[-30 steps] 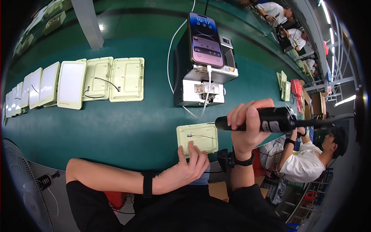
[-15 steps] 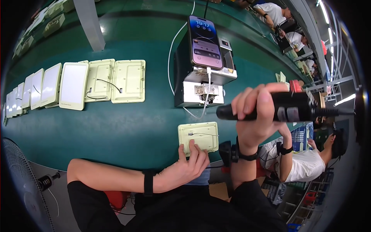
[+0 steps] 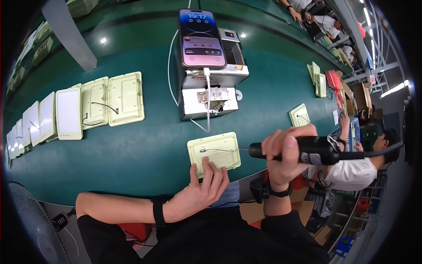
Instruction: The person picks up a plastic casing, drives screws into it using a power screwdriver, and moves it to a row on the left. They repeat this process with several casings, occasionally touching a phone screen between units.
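Observation:
A pale green plastic panel [image 3: 214, 154] lies on the bench in front of me, a thin dark wire running across its ribbed inner face. My left hand [image 3: 198, 193] rests on its near edge with the fingers spread. In my right hand [image 3: 285, 152] is a black corded electric screwdriver [image 3: 317, 149], held level with the fingers wrapped round its body. The screwdriver's thin bit points left at the panel's right edge. Whether the bit touches the panel, I cannot tell.
A black and silver machine [image 3: 210, 103] carries a phone [image 3: 202, 39] with a white cable. To the left stretches an overlapping row of similar panels [image 3: 126, 99]. A smaller panel [image 3: 300, 115] lies right. A fan [image 3: 37, 220] stands lower left; a co-worker [image 3: 351, 171] sits at right.
My right hand has brought the screwdriver lower, its bit now at the panel's right edge. My left hand stays on the panel. The whole view has shifted somewhat.

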The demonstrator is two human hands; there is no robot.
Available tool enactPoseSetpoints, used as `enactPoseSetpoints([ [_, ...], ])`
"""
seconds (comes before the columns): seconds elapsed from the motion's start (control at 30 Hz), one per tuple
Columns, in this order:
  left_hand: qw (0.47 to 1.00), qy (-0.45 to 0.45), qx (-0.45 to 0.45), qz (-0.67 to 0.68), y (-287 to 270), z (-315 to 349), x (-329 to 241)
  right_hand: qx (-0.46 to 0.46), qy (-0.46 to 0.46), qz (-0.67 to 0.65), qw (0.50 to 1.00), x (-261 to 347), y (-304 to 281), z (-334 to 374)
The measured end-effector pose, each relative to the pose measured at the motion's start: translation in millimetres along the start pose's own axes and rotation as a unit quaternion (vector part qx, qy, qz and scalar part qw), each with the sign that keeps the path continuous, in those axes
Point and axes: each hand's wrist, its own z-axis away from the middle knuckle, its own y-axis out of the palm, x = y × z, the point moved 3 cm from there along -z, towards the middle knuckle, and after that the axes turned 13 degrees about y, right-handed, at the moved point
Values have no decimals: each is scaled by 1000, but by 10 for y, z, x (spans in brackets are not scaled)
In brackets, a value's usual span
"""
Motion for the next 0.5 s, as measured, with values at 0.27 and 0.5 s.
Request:
enactPoseSetpoints([
  [0.27, 998, -11, 33, 54, -64, -15, 1, 1, -7, -9, 1000, -140, -64, 18],
  [0.5, 997, -13, 43, 61, -58, 46, -67, 22, -30, 0, 999, 7, 45, -73],
])
